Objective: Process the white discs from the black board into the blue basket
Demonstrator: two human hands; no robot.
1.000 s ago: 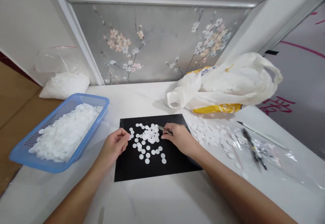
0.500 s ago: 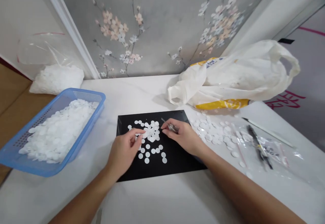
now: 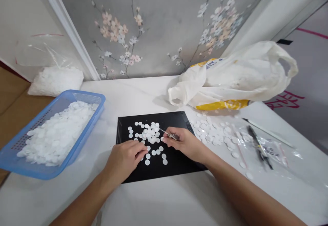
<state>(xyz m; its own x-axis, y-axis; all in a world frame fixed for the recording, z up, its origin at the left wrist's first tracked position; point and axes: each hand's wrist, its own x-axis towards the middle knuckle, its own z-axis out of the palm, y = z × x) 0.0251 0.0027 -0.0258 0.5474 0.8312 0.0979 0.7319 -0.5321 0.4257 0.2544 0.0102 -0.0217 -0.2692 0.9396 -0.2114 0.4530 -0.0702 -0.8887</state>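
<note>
My right hand (image 3: 179, 140) is closed around slim metal tweezers (image 3: 172, 136), whose thin tip points left at a heap of small white discs (image 3: 151, 133). One white disc (image 3: 162, 139) shows at this hand's fingertips. Low over the front left of the black board (image 3: 176, 166) is my left hand (image 3: 129, 157), thumb and forefinger drawn together beside a disc (image 3: 148, 148). Anything between those fingers is hidden. Around the heap, single discs and short rows of discs lie flat on the board; my left hand covers some.
A blue basket (image 3: 98, 108) full of white discs stands at left, with a clear bag of white pieces (image 3: 57, 79) behind it. A white plastic bag (image 3: 230, 82) lies at back right. Loose discs (image 3: 210, 132), a black pen (image 3: 258, 147) and a white stick-like tool (image 3: 269, 132) are on the right.
My left hand has gone from the board's left edge rightward to the heap, then down toward the front discs. The right hand lifted the tweezers from the heap, then lowered them. The view tilted down.
</note>
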